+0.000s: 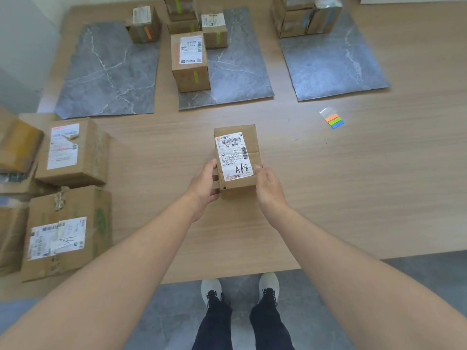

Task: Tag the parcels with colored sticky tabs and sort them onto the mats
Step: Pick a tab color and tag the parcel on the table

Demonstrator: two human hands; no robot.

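Note:
A small brown parcel (236,157) with a white label marked "A68" lies at the table's middle. My left hand (206,184) grips its near left side and my right hand (269,186) grips its near right side. A strip of sticky tabs (333,120) in orange, green and blue lies on the table to the right. Three grey marble mats lie further back: the left mat (106,74) bears one parcel with an orange tab (144,24), the middle mat (240,72) parcels with green tabs (190,61), the right mat (333,64) parcels with blue tabs (300,18).
Several untagged cardboard parcels (73,152) are stacked at the table's left edge. The wooden table's (353,185) near edge runs just in front of my feet, with grey floor below. A pale wall stands at the far left.

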